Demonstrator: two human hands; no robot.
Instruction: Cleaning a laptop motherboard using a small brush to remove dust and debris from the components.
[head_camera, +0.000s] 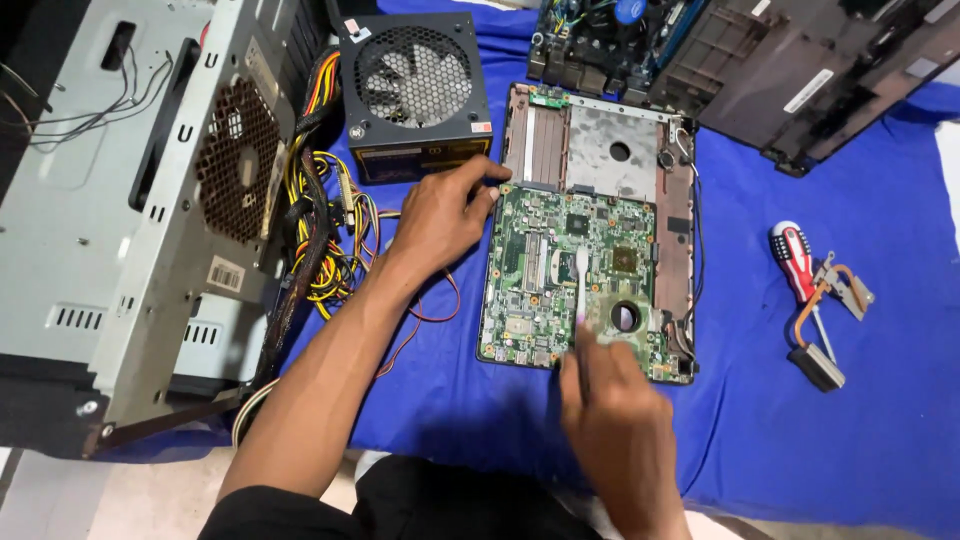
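While the right hand (615, 420) is gripping a white toothbrush (582, 285) over the green circuit board (570, 270) on the blue cloth (800, 420), and the open left hand (440, 215) is steadying its corner, hard scrubbing is risking dislodged tiny components

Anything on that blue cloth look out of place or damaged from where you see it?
Nothing looks damaged or spilled. The right hand holds a white toothbrush on the green circuit board, an unusual tool there, while the left hand presses the board's upper-left corner. A loose heat pipe assembly lies over the red screwdriver.
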